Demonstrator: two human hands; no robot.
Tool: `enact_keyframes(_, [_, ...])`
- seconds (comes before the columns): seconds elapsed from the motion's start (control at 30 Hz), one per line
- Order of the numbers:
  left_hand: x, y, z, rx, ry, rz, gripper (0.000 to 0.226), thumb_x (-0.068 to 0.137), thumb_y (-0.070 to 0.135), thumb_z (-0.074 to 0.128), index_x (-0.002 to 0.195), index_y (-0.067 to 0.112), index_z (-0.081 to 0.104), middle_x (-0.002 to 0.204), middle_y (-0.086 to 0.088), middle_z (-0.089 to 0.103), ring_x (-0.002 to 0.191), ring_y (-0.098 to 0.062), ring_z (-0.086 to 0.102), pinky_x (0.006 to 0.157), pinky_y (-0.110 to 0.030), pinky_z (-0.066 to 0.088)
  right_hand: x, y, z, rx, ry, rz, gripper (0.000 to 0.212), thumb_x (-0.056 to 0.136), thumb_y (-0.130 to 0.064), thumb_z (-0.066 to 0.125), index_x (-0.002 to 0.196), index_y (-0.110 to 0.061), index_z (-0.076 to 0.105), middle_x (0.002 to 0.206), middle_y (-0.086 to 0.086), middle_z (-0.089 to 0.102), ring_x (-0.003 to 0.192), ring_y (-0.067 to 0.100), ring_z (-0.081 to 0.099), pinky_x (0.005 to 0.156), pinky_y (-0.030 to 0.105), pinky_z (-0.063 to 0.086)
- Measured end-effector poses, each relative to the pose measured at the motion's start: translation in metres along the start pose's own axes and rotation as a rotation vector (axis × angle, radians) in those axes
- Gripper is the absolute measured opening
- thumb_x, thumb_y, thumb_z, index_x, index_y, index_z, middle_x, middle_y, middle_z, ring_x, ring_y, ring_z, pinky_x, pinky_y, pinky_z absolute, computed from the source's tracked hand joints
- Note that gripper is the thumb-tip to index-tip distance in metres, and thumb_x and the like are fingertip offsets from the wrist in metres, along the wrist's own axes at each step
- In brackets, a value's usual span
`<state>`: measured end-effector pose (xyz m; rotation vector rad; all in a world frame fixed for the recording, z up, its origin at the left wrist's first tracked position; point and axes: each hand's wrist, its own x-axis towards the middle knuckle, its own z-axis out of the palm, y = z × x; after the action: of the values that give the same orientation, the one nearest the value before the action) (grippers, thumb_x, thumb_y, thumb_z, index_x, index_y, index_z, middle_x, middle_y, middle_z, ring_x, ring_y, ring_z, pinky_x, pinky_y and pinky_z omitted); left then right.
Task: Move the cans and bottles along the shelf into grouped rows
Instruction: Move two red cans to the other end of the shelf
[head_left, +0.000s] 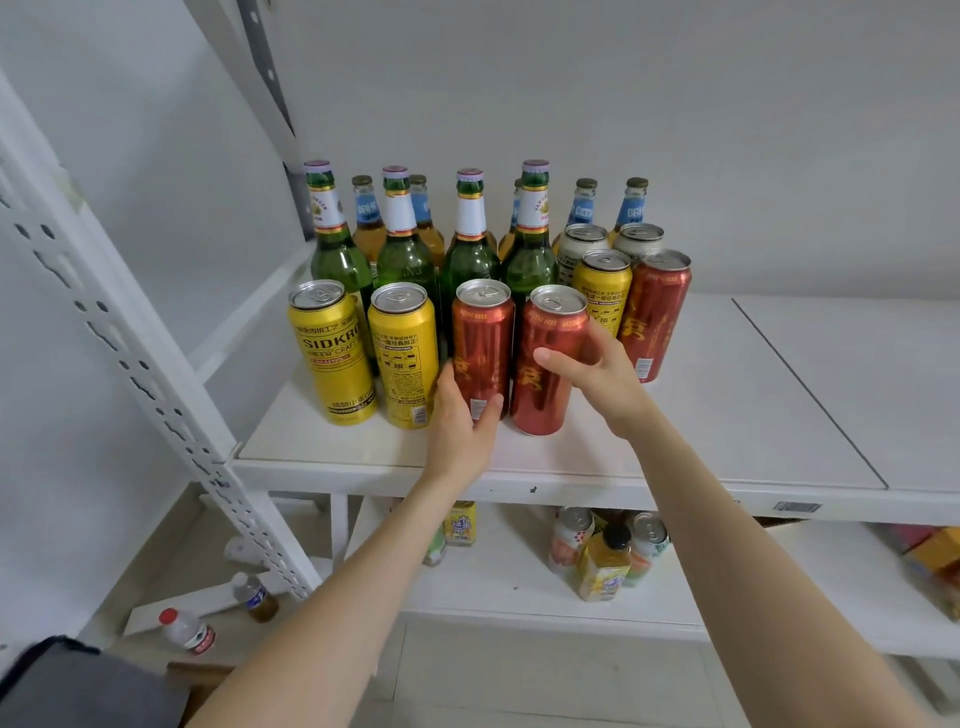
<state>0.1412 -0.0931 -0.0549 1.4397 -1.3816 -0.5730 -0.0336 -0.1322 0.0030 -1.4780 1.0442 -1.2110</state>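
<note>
On the white shelf (727, 415) the front row reads, from the left, two yellow cans (332, 348) (402, 353) and two red cans. My left hand (462, 421) grips the left red can (480, 338) near its base. My right hand (597, 374) wraps the right red can (545, 374) from its right side. Behind these stand several green bottles (467, 260), with several amber bottles (369, 223) wearing blue neck labels at the back. To the right are a third yellow can (605, 291), a third red can (657, 312) and two white cans (584, 244).
A perforated white upright (130, 338) runs down the left side. The shelf's right half has a seam (810, 395). The lower shelf (493, 587) holds several drink cans and a juice bottle (605, 564). Two small bottles (187, 631) lie on the floor at lower left.
</note>
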Motion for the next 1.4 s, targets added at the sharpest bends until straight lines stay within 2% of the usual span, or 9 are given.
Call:
enact_keyframes(0.2, [0.022, 0.004, 0.007, -0.062, -0.017, -0.087, 0.066, 0.089, 0.030, 0.071, 0.143, 0.011, 0.037, 0.133, -0.006, 0.059, 0.119, -0.021, 0.058, 0.094, -0.028, 0.044, -0.003, -0.001, -0.014, 0.020, 0.036, 0.048, 0.033, 0.084, -0.024, 0.076, 0.114, -0.027, 0.064, 0.104, -0.009, 0.073, 0.095, 0.004, 0.069, 0.071, 0.020, 0.053])
enact_keyframes(0.3, [0.030, 0.007, 0.009, -0.077, -0.030, -0.117, 0.069, 0.085, 0.033, 0.075, 0.141, 0.013, 0.040, 0.134, -0.005, 0.060, 0.119, -0.022, 0.059, 0.091, -0.027, 0.042, -0.005, -0.002, -0.019, 0.046, 0.056, 0.087, 0.029, 0.086, -0.026, 0.074, 0.113, -0.028, 0.064, 0.103, -0.011, 0.071, 0.095, 0.004, 0.068, 0.066, 0.018, 0.052])
enact_keyframes(0.43, [0.033, 0.011, 0.006, -0.074, -0.040, -0.118, 0.068, 0.081, 0.036, 0.078, 0.135, 0.017, 0.043, 0.129, -0.002, 0.062, 0.115, -0.020, 0.059, 0.093, -0.029, 0.043, -0.007, -0.004, -0.023, 0.100, 0.109, 0.152, 0.028, 0.087, -0.030, 0.072, 0.115, -0.027, 0.064, 0.107, -0.008, 0.070, 0.101, 0.011, 0.066, 0.071, 0.029, 0.051])
enact_keyframes(0.57, [0.028, 0.013, -0.001, -0.101, -0.116, -0.117, 0.062, 0.081, 0.037, 0.078, 0.130, 0.021, 0.045, 0.119, 0.005, 0.060, 0.106, -0.012, 0.057, 0.092, -0.029, 0.044, -0.011, -0.006, -0.025, 0.120, 0.156, 0.230, 0.037, 0.085, -0.038, 0.073, 0.118, -0.026, 0.064, 0.116, 0.000, 0.069, 0.107, 0.020, 0.064, 0.088, 0.046, 0.052])
enact_keyframes(0.7, [0.017, 0.015, -0.008, -0.196, -0.192, -0.197, 0.054, 0.082, 0.044, 0.075, 0.126, 0.030, 0.047, 0.121, 0.004, 0.061, 0.110, -0.015, 0.060, 0.095, -0.035, 0.049, -0.020, -0.012, -0.026, 0.105, 0.179, 0.285, 0.044, 0.082, -0.042, 0.074, 0.122, -0.027, 0.062, 0.118, 0.001, 0.069, 0.109, 0.022, 0.064, 0.092, 0.048, 0.052])
enact_keyframes(0.9, [-0.014, 0.031, -0.037, -0.326, -0.294, -0.282, 0.046, 0.087, 0.034, 0.072, 0.124, 0.033, 0.045, 0.110, 0.016, 0.059, 0.097, 0.003, 0.058, 0.073, -0.015, 0.045, -0.044, -0.031, -0.025, 0.106, 0.210, 0.341, 0.047, 0.083, -0.043, 0.073, 0.124, -0.024, 0.061, 0.117, 0.003, 0.069, 0.109, 0.024, 0.065, 0.094, 0.049, 0.051])
enact_keyframes(1.0, [-0.032, 0.042, -0.053, -0.360, -0.326, -0.319, 0.043, 0.087, 0.034, 0.071, 0.122, 0.035, 0.046, 0.111, 0.014, 0.061, 0.099, -0.001, 0.060, 0.074, -0.018, 0.047, -0.059, -0.043, -0.020, 0.111, 0.221, 0.362, 0.052, 0.078, -0.048, 0.076, 0.122, -0.024, 0.062, 0.115, 0.004, 0.070, 0.107, 0.023, 0.066, 0.093, 0.048, 0.051])
enact_keyframes(1.2, [-0.058, 0.062, -0.076, -0.370, -0.374, -0.331, 0.035, 0.084, 0.036, 0.074, 0.110, 0.040, 0.052, 0.117, 0.003, 0.066, 0.108, -0.015, 0.064, 0.090, -0.034, 0.053, -0.091, -0.068, -0.009, 0.124, 0.230, 0.371, 0.063, 0.067, -0.055, 0.073, 0.121, -0.025, 0.063, 0.112, 0.002, 0.071, 0.104, 0.023, 0.067, 0.090, 0.045, 0.052])
enact_keyframes(1.4, [-0.071, 0.084, -0.082, -0.395, -0.410, -0.317, 0.049, 0.079, 0.042, 0.075, 0.122, 0.031, 0.055, 0.113, 0.003, 0.068, 0.104, -0.015, 0.068, 0.088, -0.036, 0.055, -0.117, -0.085, -0.012, 0.115, 0.242, 0.352, 0.067, 0.067, -0.057, 0.070, 0.123, -0.021, 0.061, 0.109, 0.004, 0.071, 0.099, 0.021, 0.068, 0.079, 0.038, 0.053])
